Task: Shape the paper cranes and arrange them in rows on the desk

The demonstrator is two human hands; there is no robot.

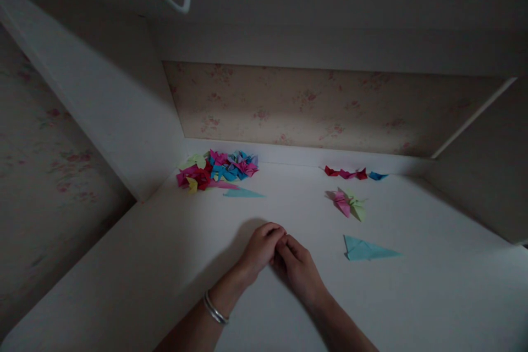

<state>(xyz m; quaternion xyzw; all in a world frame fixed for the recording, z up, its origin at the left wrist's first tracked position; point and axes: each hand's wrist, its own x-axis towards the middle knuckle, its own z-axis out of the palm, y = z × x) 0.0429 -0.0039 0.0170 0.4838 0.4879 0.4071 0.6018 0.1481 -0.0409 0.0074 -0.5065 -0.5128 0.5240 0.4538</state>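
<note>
My left hand (260,246) and my right hand (297,265) rest together on the white desk (165,264), fingers curled and pressed against each other. Whatever lies between them is hidden. A silver bangle sits on my left wrist. A light blue folded paper triangle (367,249) lies just to the right of my right hand. Further back, a pink and pale green folded paper piece (348,203) lies on the desk.
A heap of several coloured folded papers (218,169) sits in the back left corner, with a flat blue triangle (242,193) in front. Red, pink and blue pieces (352,174) line the back edge. White side panels and floral wallpaper enclose the desk.
</note>
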